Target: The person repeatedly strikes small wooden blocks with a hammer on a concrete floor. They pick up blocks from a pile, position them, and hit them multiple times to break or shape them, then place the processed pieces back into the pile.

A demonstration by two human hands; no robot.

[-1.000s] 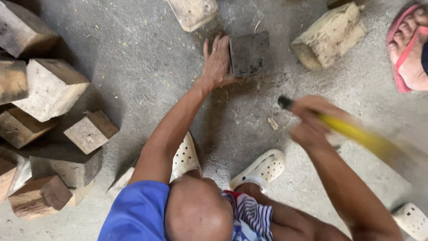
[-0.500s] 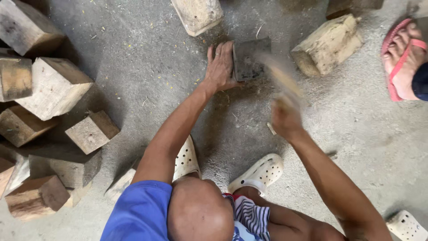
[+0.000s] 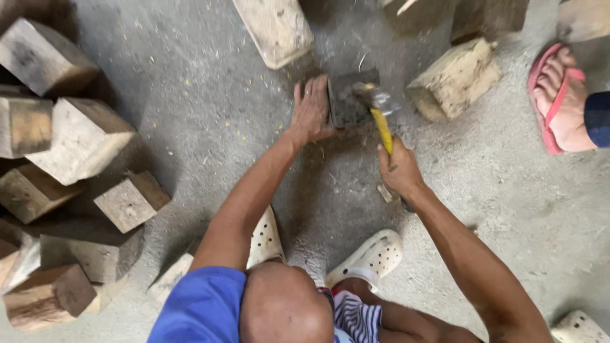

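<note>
A blue short-sleeved shirt [image 3: 200, 308] is worn, the arms left bare. Striped shorts [image 3: 356, 317] and cream perforated clogs [image 3: 372, 257] are seen.

Even soft daylight, weak shadows under wood blocks [image 3: 82, 143]; hammer head [image 3: 375, 96] motion-blurred, the rest fairly sharp, no glare.

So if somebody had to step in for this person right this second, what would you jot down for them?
Left hand: flat against the left side of the dark block on the concrete floor, steadying it.
Right hand: gripping the yellow handle of the hammer, whose head is on the block's top.
Around: cut wooden blocks piled at left, more pieces beyond, another person's sandalled foot at right.
Done: the block shows no split.
Left: whether it needs more blows can't be told.
</note>
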